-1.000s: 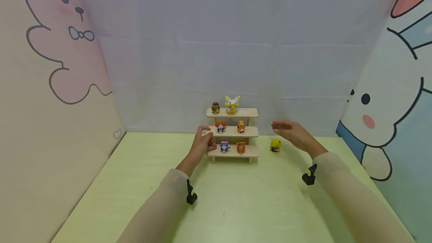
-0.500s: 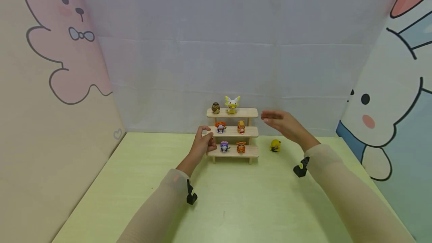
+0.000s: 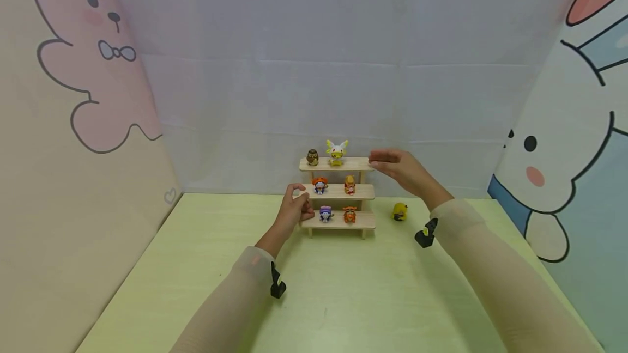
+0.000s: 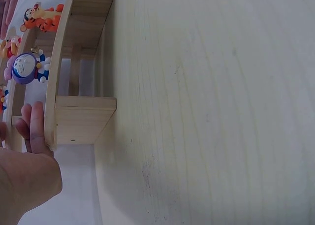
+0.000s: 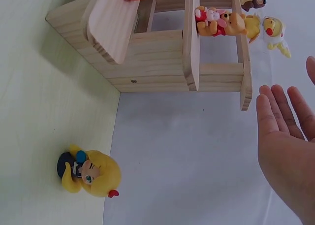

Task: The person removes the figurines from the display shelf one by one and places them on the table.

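A three-tier wooden display shelf (image 3: 362, 192) stands against the back wall with toy figurines on each tier. My left hand (image 3: 291, 211) is at its left end; in the left wrist view its fingers (image 4: 37, 124) touch the bottom tier's end, loosely bent. My right hand (image 3: 404, 172), fingers straight and together, is beside the top tier's right end, holding nothing. On top are a brown owl (image 3: 312, 157) and a white-and-yellow figurine (image 3: 336, 152). The middle bears an orange-hatted figurine (image 3: 320, 185) and a yellow bear (image 3: 350, 185); below are a purple-hatted figurine (image 3: 326, 213) and an orange tiger (image 3: 350, 214).
A yellow-haired figurine (image 3: 399, 212) stands on the pale table (image 3: 324, 298) right of the shelf, below my right hand. A white sheet (image 3: 275, 86) hangs behind. Side panels carry a pink bear (image 3: 98, 80) and a white rabbit (image 3: 559, 162).
My right hand has moved left and up, from above the yellow-haired figurine to the shelf's top right end. My left hand and the figurines have stayed in place.
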